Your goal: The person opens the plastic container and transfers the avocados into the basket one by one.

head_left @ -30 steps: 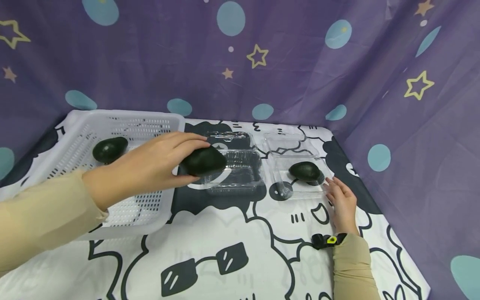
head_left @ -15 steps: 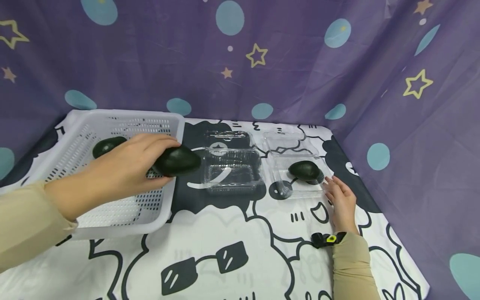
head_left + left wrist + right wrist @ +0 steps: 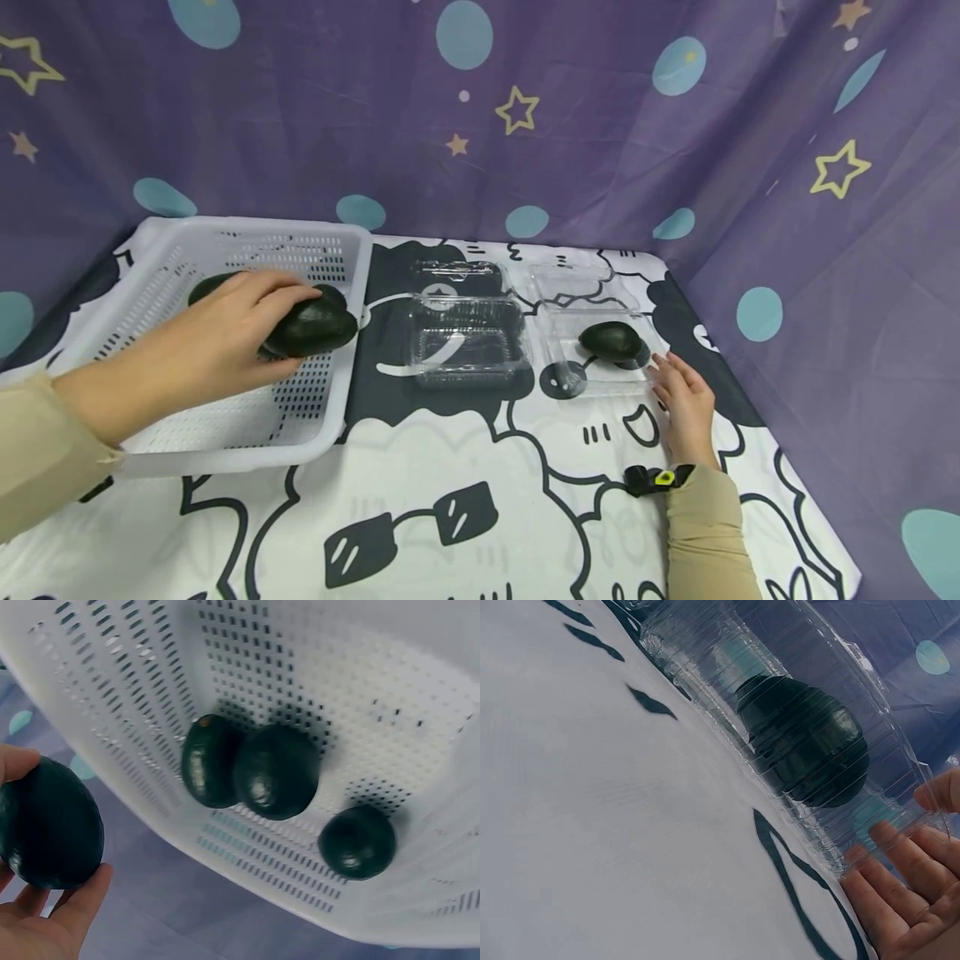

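My left hand [image 3: 232, 325] grips a dark green avocado [image 3: 315, 327] over the right part of the white basket [image 3: 348, 417]. In the left wrist view, its fingers and thumb [image 3: 88, 900] curve around this avocado. Three more avocados lie in the basket: two side by side, one of them a rounder avocado [image 3: 276, 772], and a third avocado [image 3: 357, 842] apart. My right hand [image 3: 684, 408] rests its nearly straight fingers against the right side of an open clear plastic clamshell box [image 3: 555, 367]. Inside this box lies one avocado [image 3: 609, 341].
A second clear clamshell box [image 3: 465, 375], lid folded back, stands open between the basket and the right box. A black-and-white patterned cloth [image 3: 420, 467] covers the table. Behind it hangs a purple curtain [image 3: 585, 167].
My left hand has carried its avocado leftward, from beside the middle box to over the basket. My right hand and the box it touches have stayed in place.
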Tool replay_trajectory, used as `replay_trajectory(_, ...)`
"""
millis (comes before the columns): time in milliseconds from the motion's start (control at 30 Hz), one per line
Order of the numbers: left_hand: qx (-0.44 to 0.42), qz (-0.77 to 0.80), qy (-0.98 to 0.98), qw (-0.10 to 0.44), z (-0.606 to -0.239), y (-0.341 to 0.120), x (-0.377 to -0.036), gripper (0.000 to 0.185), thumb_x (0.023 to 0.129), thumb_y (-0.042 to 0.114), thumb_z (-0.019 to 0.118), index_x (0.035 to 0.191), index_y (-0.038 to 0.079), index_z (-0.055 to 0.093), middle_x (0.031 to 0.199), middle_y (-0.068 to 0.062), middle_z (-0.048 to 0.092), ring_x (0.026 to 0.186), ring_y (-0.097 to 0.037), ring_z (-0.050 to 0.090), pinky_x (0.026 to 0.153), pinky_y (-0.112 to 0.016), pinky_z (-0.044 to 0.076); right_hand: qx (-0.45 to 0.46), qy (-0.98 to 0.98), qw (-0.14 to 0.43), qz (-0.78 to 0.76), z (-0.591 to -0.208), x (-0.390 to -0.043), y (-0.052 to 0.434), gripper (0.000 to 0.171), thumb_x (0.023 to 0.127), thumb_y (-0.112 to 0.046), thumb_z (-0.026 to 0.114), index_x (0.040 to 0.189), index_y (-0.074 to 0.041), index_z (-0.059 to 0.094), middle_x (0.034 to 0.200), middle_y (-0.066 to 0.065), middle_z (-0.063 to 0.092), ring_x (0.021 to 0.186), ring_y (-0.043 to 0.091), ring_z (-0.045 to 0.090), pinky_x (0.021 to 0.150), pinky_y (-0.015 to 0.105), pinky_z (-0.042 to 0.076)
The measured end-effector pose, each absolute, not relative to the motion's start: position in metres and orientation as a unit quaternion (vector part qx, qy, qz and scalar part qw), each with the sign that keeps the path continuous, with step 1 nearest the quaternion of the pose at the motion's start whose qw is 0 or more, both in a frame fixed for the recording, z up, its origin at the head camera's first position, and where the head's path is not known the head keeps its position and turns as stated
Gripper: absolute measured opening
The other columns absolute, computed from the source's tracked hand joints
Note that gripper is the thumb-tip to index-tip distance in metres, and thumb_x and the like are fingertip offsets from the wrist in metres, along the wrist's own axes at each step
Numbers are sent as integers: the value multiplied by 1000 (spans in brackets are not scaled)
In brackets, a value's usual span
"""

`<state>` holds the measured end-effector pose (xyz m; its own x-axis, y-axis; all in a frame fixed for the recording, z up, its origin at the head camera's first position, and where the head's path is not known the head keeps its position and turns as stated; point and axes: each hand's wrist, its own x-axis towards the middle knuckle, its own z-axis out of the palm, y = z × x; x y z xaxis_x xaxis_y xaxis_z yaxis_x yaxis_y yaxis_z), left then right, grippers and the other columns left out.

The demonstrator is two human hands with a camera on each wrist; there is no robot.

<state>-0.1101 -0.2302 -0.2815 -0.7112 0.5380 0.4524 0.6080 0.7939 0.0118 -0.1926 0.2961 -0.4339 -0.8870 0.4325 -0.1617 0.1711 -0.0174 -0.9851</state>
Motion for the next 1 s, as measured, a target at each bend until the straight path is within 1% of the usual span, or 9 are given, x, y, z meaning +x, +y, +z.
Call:
replay_trajectory(100, -297, -74, -931, 199, -286, -236, -112, 71, 61, 10, 90, 124, -1, 59, 119, -22, 58, 103, -42, 56, 84, -58, 49, -219, -693, 95, 681, -435, -193, 297, 51, 100, -32, 57, 147, -12, 49, 146, 7, 54, 125, 13, 60, 87, 13, 51)
replay_trajectory(233, -281, -64, -941, 174, -293, -244, -116, 72, 61, 11, 90, 125, -1, 58, 120, -24, 58, 104, -44, 55, 85, -60, 48, -217, -687, 98, 686, -436, -194, 297, 50, 100, -30, 57, 146, -11, 49, 146, 8, 55, 123, 13, 61, 85, 13, 51)
replay_trajectory(333, -288, -59, -939, 177, -296, -249, -119, 72, 60, 12, 91, 123, 0, 59, 118, -24, 59, 103, -45, 57, 84, -61, 49, -209, -688, 103, 688, -436, -193, 296, 51, 100, -29, 57, 146, -10, 48, 146, 9, 55, 122, 12, 62, 85, 13, 51)
replay_trajectory(467, -296, -48, -939, 166, -297, -254, -124, 71, 59, 15, 93, 121, 1, 60, 115, -22, 61, 100, -42, 59, 82, -60, 50, -210, -690, 104, 685, -435, -193, 296, 51, 100, -30, 56, 146, -10, 49, 146, 10, 55, 123, 13, 62, 85, 13, 51)
replay_trajectory(700, -289, -20, -952, 102, -296, -258, -133, 70, 63, 20, 93, 123, 3, 61, 114, -16, 62, 101, -37, 61, 85, -55, 52, -219, -693, 105, 679, -433, -193, 296, 49, 100, -28, 56, 145, -11, 50, 145, 8, 56, 122, 13, 62, 86, 13, 51)
replay_trajectory(833, -271, 0, -960, 67, -299, -259, -138, 68, 64, 23, 91, 123, 5, 63, 116, -14, 64, 102, -35, 60, 85, -53, 52, -219, -695, 103, 677, -433, -193, 296, 49, 100, -29, 55, 146, -12, 50, 145, 7, 56, 121, 12, 62, 87, 14, 51)
replay_trajectory(1000, -266, 22, -963, 50, -304, -261, -144, 63, 63, 24, 89, 119, 6, 65, 115, -11, 66, 100, -31, 57, 83, -50, 53, -218, -695, 99, 678, -435, -193, 296, 49, 100, -31, 56, 146, -13, 50, 145, 7, 55, 122, 12, 62, 88, 14, 51)
